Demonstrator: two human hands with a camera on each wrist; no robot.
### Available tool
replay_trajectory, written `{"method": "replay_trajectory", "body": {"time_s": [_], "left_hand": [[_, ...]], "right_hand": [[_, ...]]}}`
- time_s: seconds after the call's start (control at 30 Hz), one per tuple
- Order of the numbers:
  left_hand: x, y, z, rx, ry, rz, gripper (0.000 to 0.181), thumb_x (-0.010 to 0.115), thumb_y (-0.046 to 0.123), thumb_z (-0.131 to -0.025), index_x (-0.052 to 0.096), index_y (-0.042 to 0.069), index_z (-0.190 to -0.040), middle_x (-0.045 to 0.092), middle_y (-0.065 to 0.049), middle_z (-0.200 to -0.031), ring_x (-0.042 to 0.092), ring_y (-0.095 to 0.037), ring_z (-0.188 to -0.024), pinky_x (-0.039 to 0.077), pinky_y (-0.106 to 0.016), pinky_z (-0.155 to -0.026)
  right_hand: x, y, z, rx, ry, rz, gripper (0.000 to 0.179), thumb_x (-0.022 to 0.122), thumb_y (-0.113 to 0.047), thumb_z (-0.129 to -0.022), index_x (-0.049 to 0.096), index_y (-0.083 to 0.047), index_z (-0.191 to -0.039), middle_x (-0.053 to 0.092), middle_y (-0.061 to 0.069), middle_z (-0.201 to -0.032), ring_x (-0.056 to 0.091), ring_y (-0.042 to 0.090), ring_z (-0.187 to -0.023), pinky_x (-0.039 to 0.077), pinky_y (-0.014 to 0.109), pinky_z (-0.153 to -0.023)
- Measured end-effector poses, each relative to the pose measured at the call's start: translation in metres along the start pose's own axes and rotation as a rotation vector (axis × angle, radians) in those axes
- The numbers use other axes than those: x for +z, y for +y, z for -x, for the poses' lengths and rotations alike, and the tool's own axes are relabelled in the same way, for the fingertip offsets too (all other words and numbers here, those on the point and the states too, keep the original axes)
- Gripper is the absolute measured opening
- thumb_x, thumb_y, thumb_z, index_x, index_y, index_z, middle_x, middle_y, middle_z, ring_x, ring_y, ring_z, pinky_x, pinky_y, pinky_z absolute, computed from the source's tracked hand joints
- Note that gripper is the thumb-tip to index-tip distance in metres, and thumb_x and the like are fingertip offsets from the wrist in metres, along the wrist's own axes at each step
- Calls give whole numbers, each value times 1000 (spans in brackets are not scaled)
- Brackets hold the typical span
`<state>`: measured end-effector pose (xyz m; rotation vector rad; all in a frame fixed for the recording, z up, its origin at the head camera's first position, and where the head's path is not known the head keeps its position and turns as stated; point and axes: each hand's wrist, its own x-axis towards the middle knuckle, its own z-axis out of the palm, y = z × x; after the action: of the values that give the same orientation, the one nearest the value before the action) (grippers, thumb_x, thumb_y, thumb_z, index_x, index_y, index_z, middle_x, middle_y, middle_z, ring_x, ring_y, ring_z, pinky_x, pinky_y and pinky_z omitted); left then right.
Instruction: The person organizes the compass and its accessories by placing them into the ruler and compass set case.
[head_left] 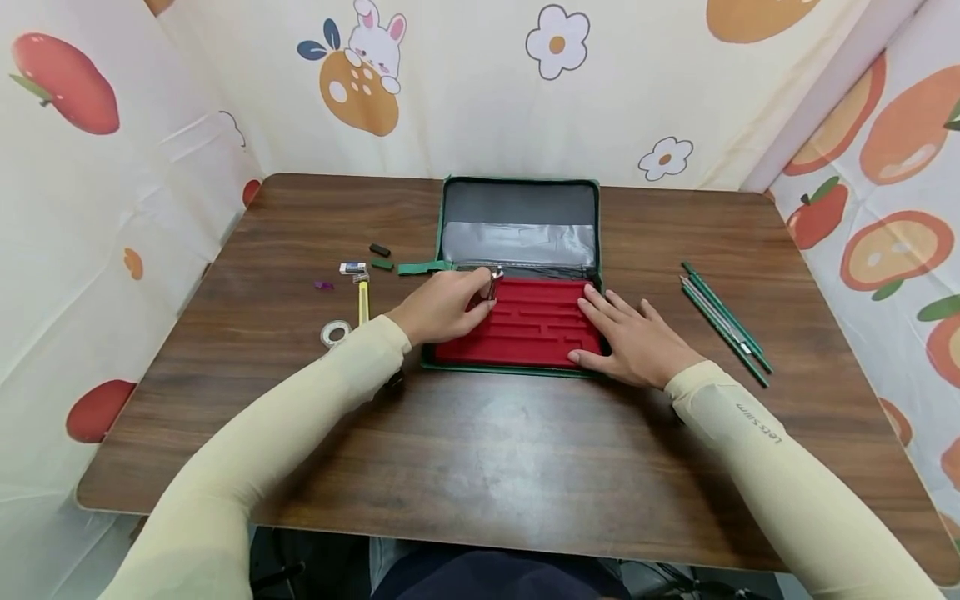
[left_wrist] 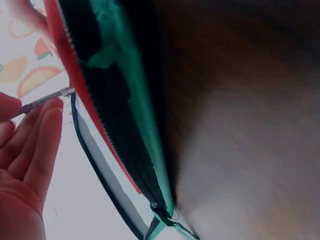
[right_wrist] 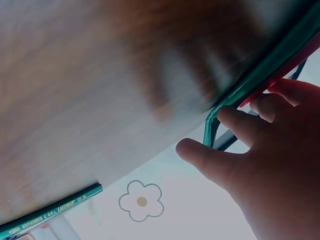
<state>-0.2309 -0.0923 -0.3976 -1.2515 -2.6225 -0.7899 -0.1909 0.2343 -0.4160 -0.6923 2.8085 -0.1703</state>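
Observation:
A green zippered case (head_left: 513, 372) lies unfolded on the table, its grey lid (head_left: 519, 200) standing up at the back. In its base sits a red tray (head_left: 536, 323) with moulded slots. My left hand (head_left: 448, 304) is over the tray's left side. Thumb and fingertips pinch a slim silver compass-like metal tool (left_wrist: 44, 100), upright near the tray's back left corner in the head view. My right hand (head_left: 637, 337) rests on the tray's right edge, fingers spread, thumb at the front right corner.
Left of the case are a white eraser (head_left: 352, 268), a yellow knife (head_left: 363, 300), a roll of tape (head_left: 335, 333), a purple bit (head_left: 324, 285), and small black (head_left: 380, 249) and green (head_left: 382, 264) blocks. Several green pencils (head_left: 723, 321) lie on the right. Printed curtains (head_left: 480, 100) surround the table.

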Motion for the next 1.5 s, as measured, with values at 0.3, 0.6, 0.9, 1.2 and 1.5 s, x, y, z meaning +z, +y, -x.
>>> {"method": "replay_trajectory", "body": {"time_s": [0.3,0.6,0.9,1.2,1.5], "left_hand": [[3,9,-18,21,-124,-155,15,62,17,-97,49,12,-91,49,1,-70,48,-14,-59,41,-28,-56],[17,22,-39,67,-237,-343,13,62,21,-96,54,13,-100,55,1,-65,54,-15,-52,49,-29,-52],[20,24,-43,-10,-323,-322,23,71,24,-94,72,13,-115,74,-3,-95,68,-16,-78,58,-34,-79],[22,22,-44,4,-326,-359,20,70,21,-95,79,16,-112,74,-4,-101,68,-17,-85,58,-33,-83],[26,20,-46,-24,-323,-349,21,72,23,-93,79,17,-112,70,-3,-95,61,-14,-80,58,-30,-76]], "right_hand": [[-1,0,1,3,3,-7,95,40,-78,-91,26,-15,-160,11,5,-168,14,36,-151,10,69,-114],[1,0,-1,1,11,-12,96,41,-78,-91,26,-13,-160,12,5,-167,14,35,-151,10,69,-114],[-1,0,-2,0,5,-15,97,41,-79,-90,26,-14,-160,13,6,-167,15,36,-151,11,70,-113],[-2,0,-2,6,-6,-24,99,40,-80,-89,26,-13,-160,12,6,-167,14,36,-151,10,70,-113],[-3,0,-1,5,-5,-33,97,42,-79,-90,27,-13,-160,13,7,-167,15,37,-151,11,70,-113]]}}
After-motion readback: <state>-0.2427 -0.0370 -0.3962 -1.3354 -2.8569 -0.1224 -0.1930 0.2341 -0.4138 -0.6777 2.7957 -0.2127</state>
